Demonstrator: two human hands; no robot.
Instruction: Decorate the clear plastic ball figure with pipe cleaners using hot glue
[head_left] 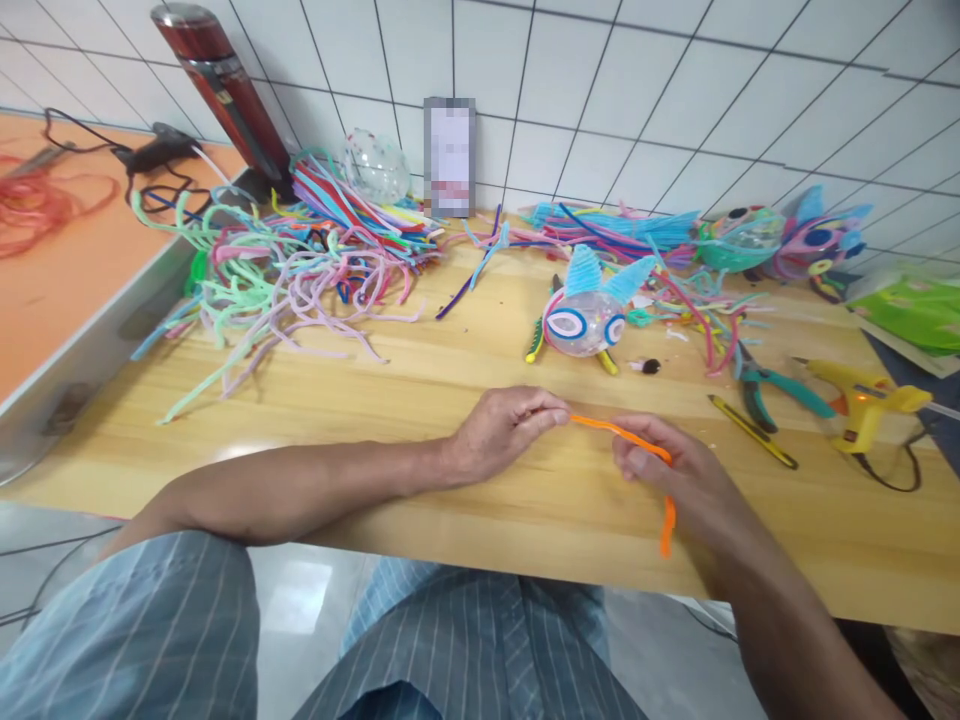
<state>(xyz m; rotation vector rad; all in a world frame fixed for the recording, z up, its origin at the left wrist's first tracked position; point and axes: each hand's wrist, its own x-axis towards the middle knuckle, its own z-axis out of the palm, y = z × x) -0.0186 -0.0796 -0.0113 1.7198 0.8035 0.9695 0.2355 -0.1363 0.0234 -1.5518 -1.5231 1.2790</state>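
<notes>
An orange pipe cleaner (628, 434) stretches between my two hands above the wooden table. My left hand (510, 430) pinches one end of it between thumb and fingers. Across my right hand (671, 465) runs the rest, held between thumb and fingers, with the loose end bent down past the palm. Just beyond my hands stands a clear round figure (592, 322) with blue ears, ringed eyes and yellow-tipped feet. A small black piece (651, 367) lies to the right of the figure.
Piles of pipe cleaners (300, 270) cover the back left. A yellow glue gun (862, 405), pliers (780, 388) and a yellow cutter (752, 430) lie at right. Along the tiled wall stand a phone (450, 155), a tall red flask (225, 95) and more round figures (814, 240).
</notes>
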